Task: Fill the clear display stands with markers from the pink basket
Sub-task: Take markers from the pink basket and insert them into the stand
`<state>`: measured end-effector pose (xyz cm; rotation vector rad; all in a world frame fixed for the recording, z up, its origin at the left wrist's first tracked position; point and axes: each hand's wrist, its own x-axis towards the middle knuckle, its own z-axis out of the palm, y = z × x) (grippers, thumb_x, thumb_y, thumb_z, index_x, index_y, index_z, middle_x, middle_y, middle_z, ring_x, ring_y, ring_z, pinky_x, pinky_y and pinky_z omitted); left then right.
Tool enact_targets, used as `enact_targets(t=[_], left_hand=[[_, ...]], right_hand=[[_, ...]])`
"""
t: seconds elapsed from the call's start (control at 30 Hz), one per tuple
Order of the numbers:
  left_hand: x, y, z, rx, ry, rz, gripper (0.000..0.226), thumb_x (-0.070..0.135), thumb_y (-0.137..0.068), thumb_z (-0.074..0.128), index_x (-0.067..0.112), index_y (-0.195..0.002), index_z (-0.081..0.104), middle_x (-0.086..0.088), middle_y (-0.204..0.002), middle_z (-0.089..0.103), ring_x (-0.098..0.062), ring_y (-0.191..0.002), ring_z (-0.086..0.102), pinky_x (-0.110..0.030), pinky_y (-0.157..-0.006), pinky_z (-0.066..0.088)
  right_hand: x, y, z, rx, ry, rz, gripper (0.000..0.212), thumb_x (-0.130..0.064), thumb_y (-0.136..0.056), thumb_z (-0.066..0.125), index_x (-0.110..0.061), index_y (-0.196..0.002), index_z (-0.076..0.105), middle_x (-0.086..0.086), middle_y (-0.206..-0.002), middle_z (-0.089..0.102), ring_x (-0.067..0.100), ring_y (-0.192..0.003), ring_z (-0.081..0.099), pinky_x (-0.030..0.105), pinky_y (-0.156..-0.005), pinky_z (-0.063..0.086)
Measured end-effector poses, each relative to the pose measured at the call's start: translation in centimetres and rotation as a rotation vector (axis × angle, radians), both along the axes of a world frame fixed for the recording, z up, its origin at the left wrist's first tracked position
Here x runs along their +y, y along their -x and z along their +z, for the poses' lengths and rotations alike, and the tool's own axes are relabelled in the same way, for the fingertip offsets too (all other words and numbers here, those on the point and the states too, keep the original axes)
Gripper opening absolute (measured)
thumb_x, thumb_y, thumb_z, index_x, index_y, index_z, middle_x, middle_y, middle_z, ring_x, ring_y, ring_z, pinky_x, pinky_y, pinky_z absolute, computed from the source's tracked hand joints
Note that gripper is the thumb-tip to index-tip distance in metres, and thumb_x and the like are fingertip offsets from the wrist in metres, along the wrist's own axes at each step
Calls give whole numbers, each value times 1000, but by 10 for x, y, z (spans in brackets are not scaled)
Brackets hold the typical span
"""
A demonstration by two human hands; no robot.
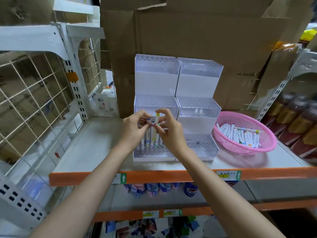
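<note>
Two clear stepped display stands stand side by side on the shelf, the left stand [155,78] and the right stand [199,79]. Several white markers [152,143] stand upright in the left stand's lowest tier. My left hand [135,127] grips a bunch of white markers, one with a blue cap [148,119]. My right hand [169,131] pinches a white marker with a yellow cap [157,117], held upright between both hands above that lowest tier. The pink basket [267,145] sits to the right of the stands with several markers [240,134] lying in it.
The stands rest on a grey shelf [96,145] with an orange front edge [154,176]. Cardboard boxes [197,35] rise behind them. A white wire grid panel [34,93] stands at the left. Packaged goods fill the lower shelves and the right side.
</note>
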<state>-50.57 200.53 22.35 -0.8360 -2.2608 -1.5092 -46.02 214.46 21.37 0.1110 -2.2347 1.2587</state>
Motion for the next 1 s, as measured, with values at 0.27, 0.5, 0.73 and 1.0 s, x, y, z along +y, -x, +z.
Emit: enact_targets(t=[0.27, 0.5, 0.73, 1.0], left_hand=[[-3, 4, 4, 79, 71, 25, 8, 8, -80, 74, 9, -88, 72, -3, -80, 71, -9, -75, 65, -13, -69, 49], [4, 4, -2, 50, 209, 82, 7, 9, -78, 75, 10, -85, 72, -10, -83, 69, -18, -74, 65, -23, -67, 47], [-1, 4, -10, 218, 310, 59, 10, -1, -69, 78, 6, -75, 75, -9, -75, 68, -29, -79, 59, -23, -72, 37], [-6, 4, -12, 312, 357, 21, 20, -6, -65, 78, 3, -82, 72, -10, -78, 68, -32, -81, 60, -20, -73, 36]], right_hand=[[3, 6, -7, -11, -23, -12, 34, -7, -90, 65, -19, -119, 52, -10, -84, 54, 9, -61, 60, 18, -58, 45], [3, 5, -13, -14, -9, -25, 37, -9, -91, 64, -31, -116, 48, 3, -90, 59, 18, -69, 65, 25, -60, 49], [0, 3, -16, -11, -19, -43, 36, -9, -92, 63, -26, -120, 47, 3, -90, 61, 16, -69, 67, 26, -59, 50], [-2, 1, -16, -42, -39, -22, 34, -4, -92, 60, -17, -122, 49, -10, -86, 60, 6, -66, 65, 17, -59, 47]])
